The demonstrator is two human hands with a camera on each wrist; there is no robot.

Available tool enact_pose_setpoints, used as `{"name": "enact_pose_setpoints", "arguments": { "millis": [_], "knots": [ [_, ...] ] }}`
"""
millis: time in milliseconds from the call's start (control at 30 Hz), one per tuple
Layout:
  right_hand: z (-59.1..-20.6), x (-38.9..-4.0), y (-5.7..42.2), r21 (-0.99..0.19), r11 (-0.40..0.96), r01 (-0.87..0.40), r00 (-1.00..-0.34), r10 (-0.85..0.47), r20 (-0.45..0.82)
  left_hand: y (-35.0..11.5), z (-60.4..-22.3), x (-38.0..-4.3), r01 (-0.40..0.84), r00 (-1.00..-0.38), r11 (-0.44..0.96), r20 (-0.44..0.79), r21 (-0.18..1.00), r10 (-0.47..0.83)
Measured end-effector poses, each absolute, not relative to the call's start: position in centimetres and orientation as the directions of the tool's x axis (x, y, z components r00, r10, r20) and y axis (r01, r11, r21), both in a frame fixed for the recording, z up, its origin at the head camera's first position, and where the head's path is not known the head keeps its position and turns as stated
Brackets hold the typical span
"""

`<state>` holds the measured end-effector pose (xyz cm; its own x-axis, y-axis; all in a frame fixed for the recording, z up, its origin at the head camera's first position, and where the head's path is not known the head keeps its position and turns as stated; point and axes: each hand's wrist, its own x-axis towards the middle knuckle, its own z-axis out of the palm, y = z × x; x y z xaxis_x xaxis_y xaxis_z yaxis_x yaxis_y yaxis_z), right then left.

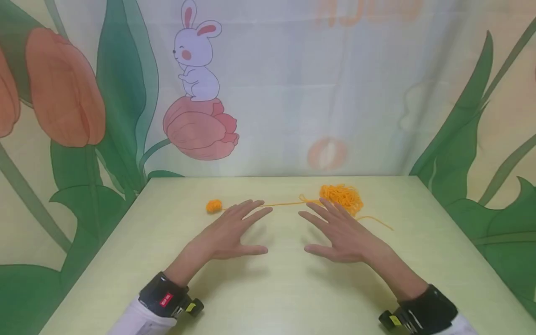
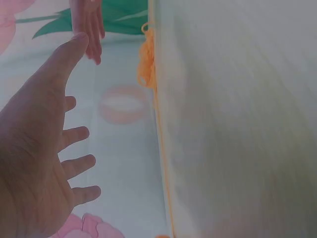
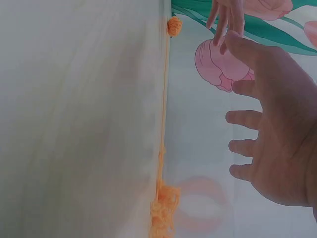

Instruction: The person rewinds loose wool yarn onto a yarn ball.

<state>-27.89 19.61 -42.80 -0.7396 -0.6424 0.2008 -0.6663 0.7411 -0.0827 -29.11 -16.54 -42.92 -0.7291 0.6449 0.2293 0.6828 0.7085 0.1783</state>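
A tabletop recording set is suggested by a pale table [image 1: 284,288], placed beneath the left hand [image 1: 228,235] and right hand [image 1: 345,235], and by a printed cloth backdrop [image 1: 284,93] hung beyond them. A cartoon rabbit [image 1: 197,65] and pink tulip [image 1: 201,130] are pictured beyond the left hand, green leaves [image 1: 456,153] to the right hand's right. Wrist cameras [image 1: 194,307] are worn just behind both hands. The wider room is hidden by the cloth.

a pale yellow table [image 1: 284,288] stands before a printed curtain [image 1: 284,93]. on it, a white rabbit [image 1: 198,65] sits on a pink tulip [image 1: 197,130]; orange tulips [image 1: 67,88] hang at left, green leaves [image 1: 458,144] at both sides.
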Motion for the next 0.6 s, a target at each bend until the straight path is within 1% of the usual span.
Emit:
{"name": "enact_pose_setpoints", "arguments": {
  "millis": [133, 333, 467, 600],
  "knots": [
    [-42.6, -28.7, 18.4, -0.075, 0.723, -0.687, -0.719, -0.662, 0.209, -18.4, -42.4, -29.5, 0.639, -0.768, 0.745, 0.227, 0.194, 0.599],
    [-42.4, -30.1, 16.0, -0.1, 0.684, -0.723, -0.689, -0.701, 0.186, -21.2, -42.3, -30.4, 0.598, -0.798, 0.777, 0.241, 0.197, 0.553],
    [-42.6, -31.5, 14.0, -0.134, 0.674, -0.727, -0.687, -0.711, 0.149, -23.1, -42.8, -31.4, 0.556, -0.828, 0.801, 0.235, 0.225, 0.509],
    [-42.9, -33.3, 12.0, -0.171, 0.669, -0.724, -0.689, -0.714, 0.122, -24.5, -43.3, -32.8, 0.507, -0.861, 0.821, 0.202, 0.263, 0.467]
  ]
}}
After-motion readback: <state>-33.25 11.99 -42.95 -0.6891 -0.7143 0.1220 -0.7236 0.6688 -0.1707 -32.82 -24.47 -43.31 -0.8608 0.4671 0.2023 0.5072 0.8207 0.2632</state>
